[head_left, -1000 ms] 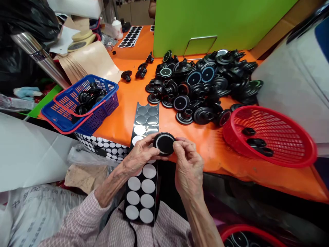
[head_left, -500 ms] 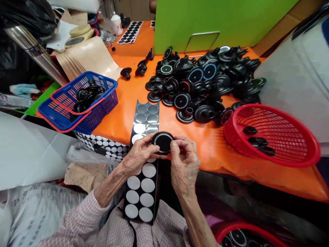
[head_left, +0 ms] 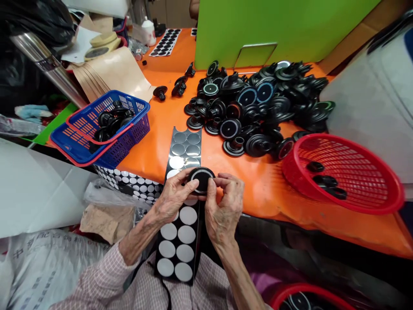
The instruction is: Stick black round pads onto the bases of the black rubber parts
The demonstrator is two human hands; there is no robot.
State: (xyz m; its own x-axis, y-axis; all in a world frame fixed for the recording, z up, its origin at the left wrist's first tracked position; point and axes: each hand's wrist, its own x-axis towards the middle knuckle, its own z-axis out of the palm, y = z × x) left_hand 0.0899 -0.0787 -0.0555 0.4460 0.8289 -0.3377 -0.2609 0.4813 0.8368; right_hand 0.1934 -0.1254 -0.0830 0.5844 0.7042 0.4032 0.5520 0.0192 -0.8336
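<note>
Between my hands, over the table's front edge, is a round black plastic disc part [head_left: 202, 183] with a pale ring on its face, which is turned up toward me. My left hand [head_left: 172, 196] is closed on its left side, thumb on the face and fingers beneath. From the right, my right hand [head_left: 225, 206] pinches the disc's rim, its thumb pressed on the face. Below the hands a long sticker sheet [head_left: 177, 239] with white and dark circles runs from the table down to my lap. The disc's underside is hidden.
A large heap of black disc parts [head_left: 260, 144] covers the back of the orange table [head_left: 155, 146]. A blue basket [head_left: 129, 140] with black parts stands left, a red basket [head_left: 355, 161] with a few pieces right. A green board [head_left: 290, 26] rises behind; a red tub [head_left: 290, 292] sits below.
My right hand has shifted slightly left, and its thumb now lies further onto the disc's face. The disc and my left hand have moved a little left.
</note>
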